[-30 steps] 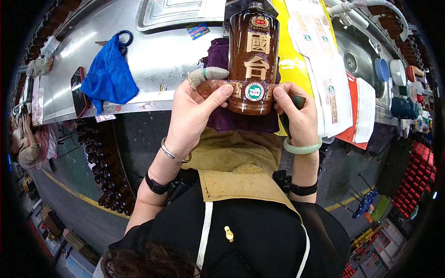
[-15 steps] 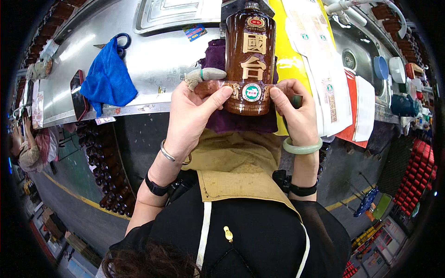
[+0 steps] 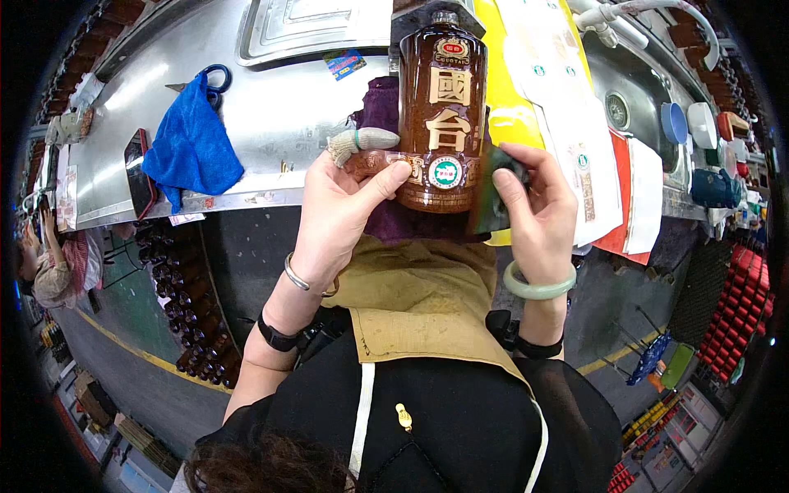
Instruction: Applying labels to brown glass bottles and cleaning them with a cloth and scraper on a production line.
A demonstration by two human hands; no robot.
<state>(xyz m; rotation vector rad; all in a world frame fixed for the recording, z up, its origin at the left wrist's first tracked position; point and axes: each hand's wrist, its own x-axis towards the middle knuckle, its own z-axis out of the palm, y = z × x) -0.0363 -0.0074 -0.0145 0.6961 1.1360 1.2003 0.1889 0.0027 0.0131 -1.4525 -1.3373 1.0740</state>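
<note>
A brown glass bottle (image 3: 445,82) with large pale characters lies neck away from me on a dark purple cloth (image 3: 378,103) at the bench edge. Around its lower part runs a brown label band (image 3: 417,171) with a round green-and-white emblem. My left hand (image 3: 343,187) pinches the band's left end between thumb and forefinger; that forefinger wears a knitted finger cover (image 3: 362,141). My right hand (image 3: 538,197) is closed on a dark green, flat scraper-like piece (image 3: 493,201), held against the bottle's lower right side. Motion blurs this piece, so its exact kind is unclear.
A blue cloth (image 3: 197,144) partly covers scissors (image 3: 217,78) on the steel bench, beside a phone (image 3: 140,172). A metal tray (image 3: 312,33) stands at the back. Printed label sheets (image 3: 567,123) lie on yellow material at right, before a sink (image 3: 637,99).
My right thumb has left the band's right side, and the hand has moved slightly right, bringing the dark green piece up against the bottle. My left hand keeps its pinch.
</note>
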